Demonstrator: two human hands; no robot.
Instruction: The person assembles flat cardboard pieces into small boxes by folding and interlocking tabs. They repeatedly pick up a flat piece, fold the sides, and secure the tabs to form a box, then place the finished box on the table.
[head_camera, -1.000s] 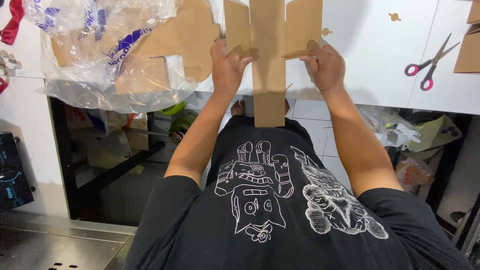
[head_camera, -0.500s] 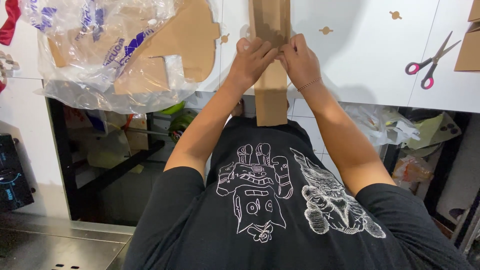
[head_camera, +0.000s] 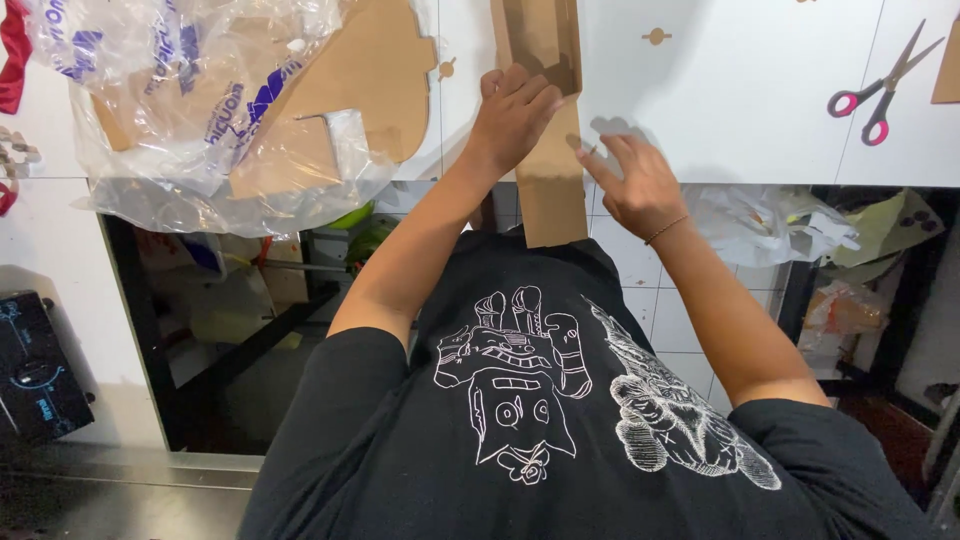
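Observation:
A long brown cardboard piece (head_camera: 552, 195) lies on the white table (head_camera: 740, 110), its lower end hanging over the table's near edge. Its side flaps are folded inward at the top. My left hand (head_camera: 512, 112) rests on the folded flaps, fingers curled over them and holding them down. My right hand (head_camera: 636, 182) hovers just to the right of the strip with fingers spread, holding nothing and casting a shadow on the table.
A crumpled clear plastic bag (head_camera: 170, 120) with flat cardboard cut-outs (head_camera: 370, 80) lies at the left. Pink-handled scissors (head_camera: 880, 92) lie at the far right. Small cardboard scraps (head_camera: 655, 36) dot the table. Below it are crumpled plastic (head_camera: 770, 225) and a black device (head_camera: 35, 370).
The cardboard's flaps were spread wide, then both hands folded them to the middle. Now my right hand has let go and moved right and nearer; my left hand stays on the fold.

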